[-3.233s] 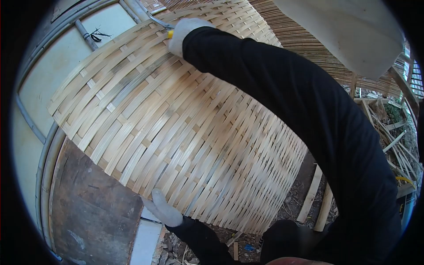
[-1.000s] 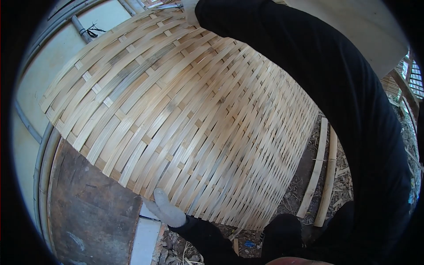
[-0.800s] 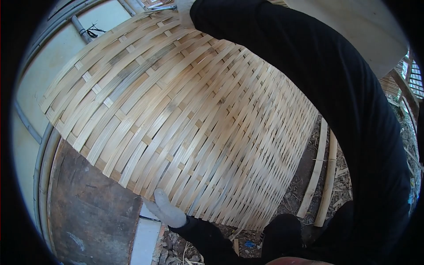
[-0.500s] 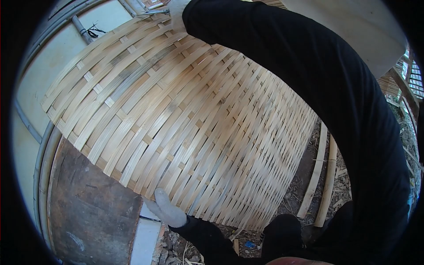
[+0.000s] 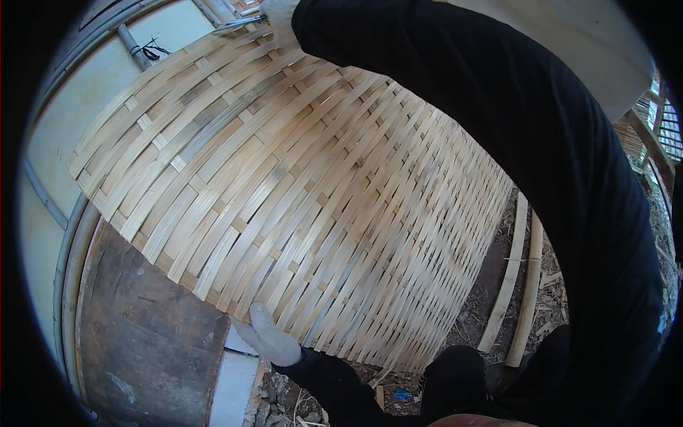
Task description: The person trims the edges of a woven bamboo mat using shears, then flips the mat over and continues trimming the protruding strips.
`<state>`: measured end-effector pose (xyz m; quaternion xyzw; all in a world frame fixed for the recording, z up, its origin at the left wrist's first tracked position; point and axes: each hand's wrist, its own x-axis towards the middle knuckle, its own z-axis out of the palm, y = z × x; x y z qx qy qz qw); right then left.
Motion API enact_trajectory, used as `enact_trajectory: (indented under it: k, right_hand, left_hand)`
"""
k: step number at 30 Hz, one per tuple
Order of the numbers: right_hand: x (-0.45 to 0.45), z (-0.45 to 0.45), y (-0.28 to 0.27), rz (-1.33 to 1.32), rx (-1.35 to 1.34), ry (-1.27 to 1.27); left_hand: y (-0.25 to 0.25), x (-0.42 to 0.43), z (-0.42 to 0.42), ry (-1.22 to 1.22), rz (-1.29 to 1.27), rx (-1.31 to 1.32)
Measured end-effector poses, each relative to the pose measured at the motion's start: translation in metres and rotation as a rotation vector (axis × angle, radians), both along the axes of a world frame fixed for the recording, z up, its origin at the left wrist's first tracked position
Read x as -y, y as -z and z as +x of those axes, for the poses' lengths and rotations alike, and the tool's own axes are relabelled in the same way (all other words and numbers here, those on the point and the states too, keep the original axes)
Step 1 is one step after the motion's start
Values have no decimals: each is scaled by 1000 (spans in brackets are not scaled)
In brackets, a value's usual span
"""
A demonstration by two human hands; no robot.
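A large woven bamboo mat [image 5: 313, 192] slants across the middle of the view. My left hand [image 5: 269, 338], in a whitish glove, pinches its lower edge, thumb on top and the other fingers mostly hidden beneath. At the mat's top edge is my right hand [image 5: 283, 21], also gloved and partly cut off by the frame. It is closed on a metal tool [image 5: 245, 21] that points left along that edge; the tool's handle is hidden. The black sleeve of my right arm arches over the mat's right side.
Pale panels [image 5: 78, 107] framed by grey poles stand at the left. Below them lies a dark brown board [image 5: 153, 320], beside a white strip [image 5: 233, 388]. Two bamboo lengths [image 5: 528, 292] rest on debris-strewn ground at the right. A pale sheet [image 5: 583, 50] hangs at upper right.
Since the oldest frame, my right hand and the tool have moved up toward the frame's top; lately the hand has shifted slightly left. The mat's right side sits further right. My left hand has barely moved.
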<state>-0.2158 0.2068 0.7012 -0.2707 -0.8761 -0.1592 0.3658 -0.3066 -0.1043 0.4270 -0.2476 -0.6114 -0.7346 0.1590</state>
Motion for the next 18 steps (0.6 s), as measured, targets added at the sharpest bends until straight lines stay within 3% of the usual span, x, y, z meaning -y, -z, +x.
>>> enact_trajectory:
  k: [9, 18]
  right_hand:
    - [-9, 6, 0, 146, -76, -105]
    - [8, 7, -1, 63, -27, -122]
  left_hand:
    - [5, 3, -7, -2, -19, 8]
    - [4, 2, -4, -7, -10, -10]
